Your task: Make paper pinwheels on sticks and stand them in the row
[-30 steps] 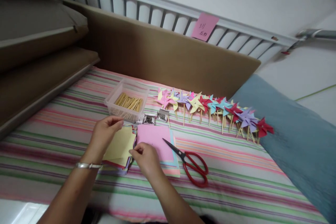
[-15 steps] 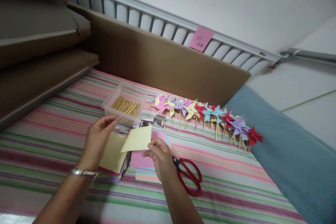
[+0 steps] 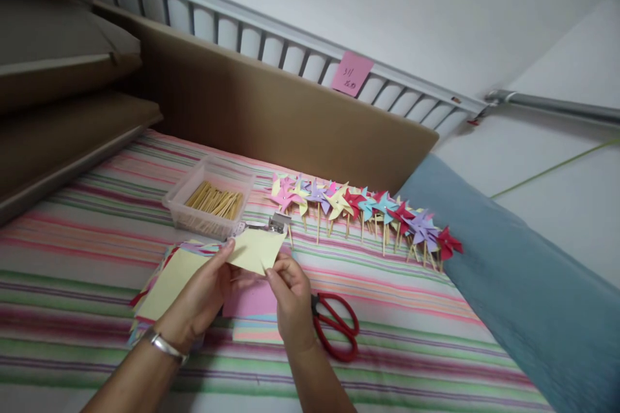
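A square sheet of pale yellow paper is raised above the table between my two hands. My left hand pinches its left edge, thumb on top and the other fingers hidden beneath. At the lower right corner, my right hand grips the sheet between thumb and fingers. Under my left forearm lies a stack of coloured paper, yellow on top. Pink paper and other pastel sheets lie below my hands. Red-handled scissors rest just right of my right hand, their blades hidden.
A clear plastic box holds many thin wooden sticks. Silver metal clips sit beside it. Paper pinwheels on sticks run in a row along a brown board. Brown padded pieces are stacked at left.
My left hand has moved right and down from beside the sheet and now holds its left edge. The sheet has tilted. The whole view has shifted slightly.
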Available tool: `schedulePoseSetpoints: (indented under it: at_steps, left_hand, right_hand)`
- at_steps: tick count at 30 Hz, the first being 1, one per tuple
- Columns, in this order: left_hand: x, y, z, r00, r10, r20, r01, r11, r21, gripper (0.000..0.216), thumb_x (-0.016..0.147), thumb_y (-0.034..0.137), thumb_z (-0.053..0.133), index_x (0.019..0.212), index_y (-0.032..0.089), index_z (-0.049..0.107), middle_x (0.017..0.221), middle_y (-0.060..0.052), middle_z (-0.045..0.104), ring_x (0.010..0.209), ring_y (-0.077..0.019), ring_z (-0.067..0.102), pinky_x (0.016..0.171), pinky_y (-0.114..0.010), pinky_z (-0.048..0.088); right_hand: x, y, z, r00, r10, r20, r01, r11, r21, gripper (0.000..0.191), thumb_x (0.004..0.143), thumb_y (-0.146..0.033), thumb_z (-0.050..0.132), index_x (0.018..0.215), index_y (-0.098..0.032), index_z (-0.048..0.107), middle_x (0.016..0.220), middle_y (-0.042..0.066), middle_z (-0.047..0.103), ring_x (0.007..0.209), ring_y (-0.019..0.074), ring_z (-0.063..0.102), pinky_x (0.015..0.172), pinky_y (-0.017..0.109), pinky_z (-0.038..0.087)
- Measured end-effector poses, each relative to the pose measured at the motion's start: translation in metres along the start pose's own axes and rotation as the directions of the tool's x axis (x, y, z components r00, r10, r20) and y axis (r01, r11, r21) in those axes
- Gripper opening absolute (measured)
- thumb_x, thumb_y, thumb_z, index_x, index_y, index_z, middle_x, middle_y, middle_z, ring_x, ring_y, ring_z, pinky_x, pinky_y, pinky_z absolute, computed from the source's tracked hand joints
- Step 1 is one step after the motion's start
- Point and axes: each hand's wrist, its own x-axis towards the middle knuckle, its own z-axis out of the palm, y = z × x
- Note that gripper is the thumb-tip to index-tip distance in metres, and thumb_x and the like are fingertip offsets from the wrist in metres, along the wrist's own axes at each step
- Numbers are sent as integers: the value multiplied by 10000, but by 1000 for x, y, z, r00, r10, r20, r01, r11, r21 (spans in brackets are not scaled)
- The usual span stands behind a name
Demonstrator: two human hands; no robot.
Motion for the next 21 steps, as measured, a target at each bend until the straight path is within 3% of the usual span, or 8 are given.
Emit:
schedulePoseSetpoints:
  at_steps: [3, 7, 12, 16, 21]
  left_hand:
    - [5, -5, -3, 987, 132, -91, -135, 990, -27, 240, 759, 232, 682, 983, 146, 680, 984, -84, 714, 830, -185, 661, 682, -246, 534]
    - [6, -3, -7, 963, 185, -193, -194, 981, -29, 281, 679, 185, 737, 955, 146, 702, 949, -74, 729, 812, -198, 666, 688, -260, 530]
    - [2, -2, -6, 971, 214, -109, -201, 972, 122, 312, 639, 248, 761, 922, 122, 727, 926, -109, 739, 798, -236, 677, 715, -297, 515]
    - [1, -7, -5, 985, 163, -61, -148, 969, 197, 296, 631, 269, 762, 897, 142, 740, 907, -116, 742, 775, -249, 680, 693, -309, 515]
    - [4, -13, -3, 976, 201, -87, -180, 963, 200, 234, 624, 246, 767, 840, 161, 744, 882, -86, 741, 759, -223, 670, 718, -300, 510]
  right_hand:
    - [-2, 2, 7, 995, 96, 24, -95, 994, -48, 148, 742, -227, 650, 665, -175, 534, 841, 11, 608, 751, 144, 550, 684, 256, 417]
    - [0, 4, 11, 970, 240, 41, -239, 971, -22, 135, 714, -264, 669, 702, -171, 572, 663, -11, 608, 641, 134, 543, 636, 250, 424]
    - [5, 4, 6, 957, 289, -31, -285, 954, 97, 260, 692, -340, 703, 875, -162, 653, 733, 11, 650, 615, 137, 555, 589, 251, 434]
    - [6, 8, 2, 950, 303, -72, -291, 946, 140, 256, 678, -327, 721, 865, -158, 681, 683, 9, 648, 593, 139, 532, 560, 248, 411]
    - [7, 7, 4, 946, 315, -82, -305, 946, 110, 206, 666, -301, 711, 812, -162, 670, 627, -12, 624, 540, 120, 496, 543, 245, 402]
